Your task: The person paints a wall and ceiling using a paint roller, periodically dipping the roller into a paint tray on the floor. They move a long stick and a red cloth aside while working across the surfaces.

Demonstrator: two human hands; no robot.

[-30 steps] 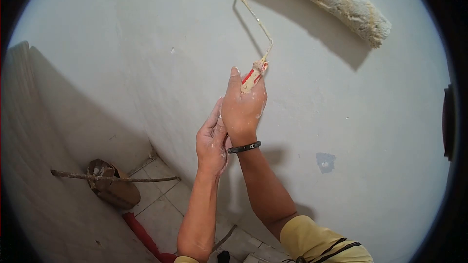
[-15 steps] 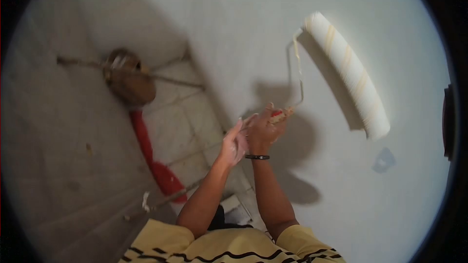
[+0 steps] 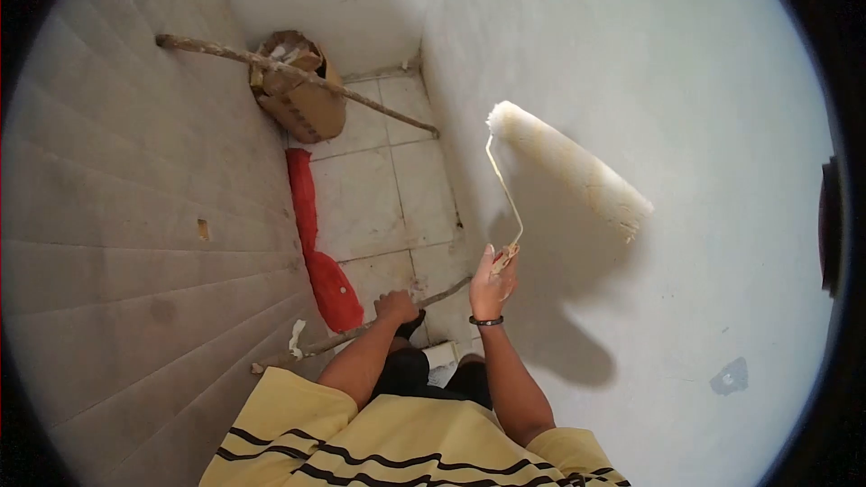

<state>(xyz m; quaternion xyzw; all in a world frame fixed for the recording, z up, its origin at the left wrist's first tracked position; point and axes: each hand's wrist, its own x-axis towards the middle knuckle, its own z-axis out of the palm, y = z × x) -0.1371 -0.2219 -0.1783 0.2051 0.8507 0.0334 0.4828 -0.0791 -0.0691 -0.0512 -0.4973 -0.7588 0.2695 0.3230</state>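
My right hand (image 3: 492, 287) is closed around the handle (image 3: 505, 258) of a paint roller. The roller's white, fluffy sleeve (image 3: 577, 167) slants from upper left to lower right, close to the pale wall. A thin bent wire frame (image 3: 505, 182) joins sleeve and handle. Lower down, my left hand (image 3: 396, 307) is apart from the roller, back of the hand toward me. It overlaps a wooden pole (image 3: 442, 294); whether it touches the pole cannot be told. Its fingers are mostly hidden.
Wall (image 3: 722, 81) stands on the right, with a grey patch (image 3: 729, 377). A quilted surface (image 3: 117, 216) rises on the left. Another pole (image 3: 361, 99) crosses before a cardboard box (image 3: 308, 108). Red cloth (image 3: 334, 293) lies on the tiled floor (image 3: 356, 194).
My hands were close together at the handle; the left has dropped down and left. The right hand and roller have moved lower and left in view, and the camera view has shifted.
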